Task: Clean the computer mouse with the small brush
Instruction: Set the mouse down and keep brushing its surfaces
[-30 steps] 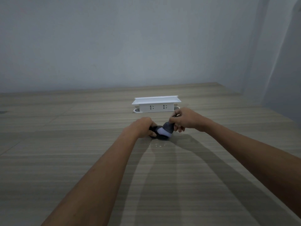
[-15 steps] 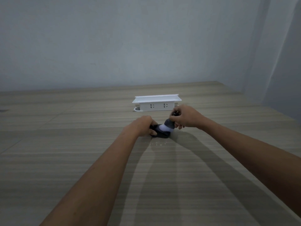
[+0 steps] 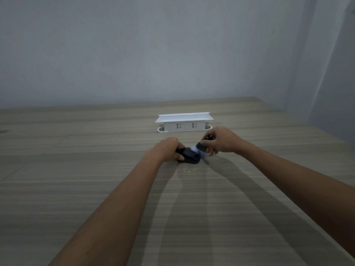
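A black computer mouse point(image 3: 189, 157) rests on the wooden table point(image 3: 76, 189) in the middle of the view. My left hand point(image 3: 166, 149) grips its left side and holds it down. My right hand point(image 3: 222, 140) pinches the small brush point(image 3: 200, 147), which has a dark handle and pale bristles. The bristles touch the mouse's far right top. A few pale crumbs point(image 3: 187, 171) lie on the table just in front of the mouse.
A white pop-up power socket box point(image 3: 184, 123) with two outlets stands on the table right behind my hands. A pale wall rises beyond the table's far edge, and the table's right edge runs diagonally at the right.
The brush has shifted from the mouse's near top toward its far right end, with my right hand moving back and right. My left hand keeps its hold on the mouse.
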A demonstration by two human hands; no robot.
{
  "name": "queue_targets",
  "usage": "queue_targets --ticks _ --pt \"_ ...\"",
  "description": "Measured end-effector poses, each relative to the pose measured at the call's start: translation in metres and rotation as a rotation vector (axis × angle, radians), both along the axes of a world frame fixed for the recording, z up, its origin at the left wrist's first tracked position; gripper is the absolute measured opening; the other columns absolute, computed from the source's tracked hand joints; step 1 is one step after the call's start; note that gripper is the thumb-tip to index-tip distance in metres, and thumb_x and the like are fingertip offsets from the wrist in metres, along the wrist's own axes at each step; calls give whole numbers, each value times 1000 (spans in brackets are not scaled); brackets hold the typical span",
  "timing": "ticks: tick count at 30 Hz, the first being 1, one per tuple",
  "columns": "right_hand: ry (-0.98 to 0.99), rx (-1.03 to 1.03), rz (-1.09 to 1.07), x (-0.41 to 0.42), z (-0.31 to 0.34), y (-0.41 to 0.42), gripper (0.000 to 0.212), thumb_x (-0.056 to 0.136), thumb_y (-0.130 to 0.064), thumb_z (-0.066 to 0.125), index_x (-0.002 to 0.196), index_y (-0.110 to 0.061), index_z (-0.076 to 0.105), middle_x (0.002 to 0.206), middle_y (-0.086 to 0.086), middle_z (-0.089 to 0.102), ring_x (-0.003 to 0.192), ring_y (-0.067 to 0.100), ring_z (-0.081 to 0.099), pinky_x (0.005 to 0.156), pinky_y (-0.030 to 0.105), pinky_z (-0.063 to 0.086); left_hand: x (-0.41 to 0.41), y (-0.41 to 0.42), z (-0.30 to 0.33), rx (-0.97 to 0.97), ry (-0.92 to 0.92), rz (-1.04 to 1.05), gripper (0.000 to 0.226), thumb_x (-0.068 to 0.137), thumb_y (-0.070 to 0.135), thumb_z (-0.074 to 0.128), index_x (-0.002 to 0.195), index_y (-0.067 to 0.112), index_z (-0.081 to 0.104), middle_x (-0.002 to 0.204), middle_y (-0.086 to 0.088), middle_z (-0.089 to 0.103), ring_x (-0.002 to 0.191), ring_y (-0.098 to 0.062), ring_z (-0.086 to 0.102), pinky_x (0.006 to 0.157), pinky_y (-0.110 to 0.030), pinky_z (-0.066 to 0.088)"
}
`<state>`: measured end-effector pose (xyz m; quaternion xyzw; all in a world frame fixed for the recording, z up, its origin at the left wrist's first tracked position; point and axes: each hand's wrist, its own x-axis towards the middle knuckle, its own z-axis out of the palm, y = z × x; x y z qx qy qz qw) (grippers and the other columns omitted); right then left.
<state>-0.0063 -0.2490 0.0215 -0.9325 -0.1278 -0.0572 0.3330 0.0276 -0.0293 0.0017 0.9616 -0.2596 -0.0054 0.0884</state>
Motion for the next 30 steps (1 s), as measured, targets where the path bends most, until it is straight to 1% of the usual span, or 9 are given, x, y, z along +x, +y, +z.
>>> queue_targets --ticks 5,9,12,17,21,23,26,28,30 --pt "66 42 87 -10 4 4 14 90 -17 66 89 -6 74 65 11 75 51 17 69 49 23 52 1 -1 0 13 -12 9 38 86 26 73 122 17 68 97 -5 58 94 -26 58 85 -36 47" --pt "-21 16 12 -5 6 5 16 92 -14 62 93 -3 73 68 10 76 52 14 71 49 21 54 1 -1 0 11 0 17 35 87 26 71 121 17 69 98 -6 59 95 -26 58 86 -37 47" --pt "-16 2 21 -3 4 7 15 93 -14 61 97 -4 72 70 9 76 58 16 75 50 20 55 0 -1 0 19 -5 19 33 88 26 70 120 18 70 104 -10 63 97 -28 60 87 -38 48" --pt "72 22 80 -12 8 9 13 89 -12 64 91 -4 74 64 10 74 51 15 70 48 22 52 1 0 -1 19 -7 21 35 86 26 72 118 13 69 103 -12 64 96 -29 61 86 -42 50" --pt "13 -45 2 -10 10 4 16 90 -12 62 89 -2 74 61 6 73 50 13 70 49 21 53 0 -2 0 22 2 29 33 87 26 71 117 15 70 105 -11 64 97 -29 60 87 -39 49" --pt "-7 -45 -17 -11 9 3 16 89 -12 62 87 -2 74 62 8 74 52 16 72 50 23 55 0 -2 0 23 9 36 29 87 27 71 113 15 71 101 -9 63 94 -28 60 83 -36 47" --pt "-33 3 -41 -15 6 5 17 87 -14 62 83 -1 72 60 6 72 46 13 68 47 23 53 -1 -2 -2 36 -2 59 26 87 33 70 102 13 72 88 -6 61 85 -26 58 74 -34 45" --pt "-22 17 -46 -16 4 6 18 86 -14 62 81 -1 72 58 5 71 43 12 66 45 22 50 -2 -3 -3 29 -18 90 28 86 37 71 93 10 71 76 -5 57 76 -25 55 66 -31 41" --pt "13 -1 -39 -16 2 6 18 86 -13 60 81 0 72 59 6 72 44 12 66 45 21 49 -3 -4 -4 5 -19 118 32 85 39 70 94 9 73 74 -5 59 73 -25 55 64 -31 40"
